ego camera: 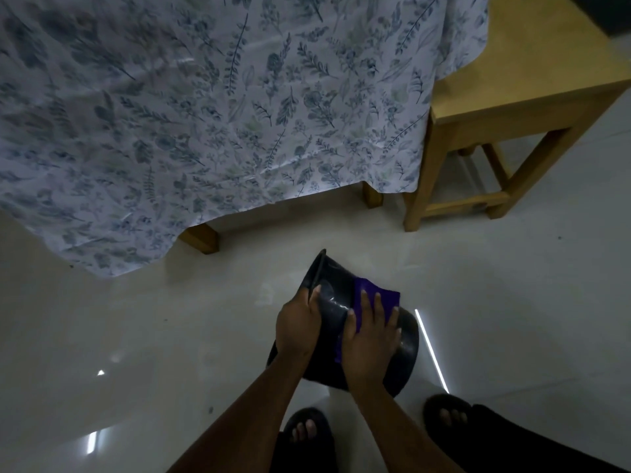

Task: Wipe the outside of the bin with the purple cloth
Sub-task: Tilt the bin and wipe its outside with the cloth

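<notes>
A black plastic bin (333, 295) lies tilted on its side just above the floor, its rim pointing up and to the left. My left hand (297, 324) grips the rim, fingers curled over the edge. My right hand (370, 339) lies flat on the bin's outer wall, fingers spread, pressing the purple cloth (379, 297) against it. Part of the cloth sticks out past my fingertips; the rest is hidden under my palm.
A bed draped in a leaf-print sheet (211, 124) with wooden legs (201, 237) stands just behind the bin. A wooden stool (519, 110) stands at the right. My two feet in dark sandals (307, 431) rest on the glossy pale tile floor (136, 336).
</notes>
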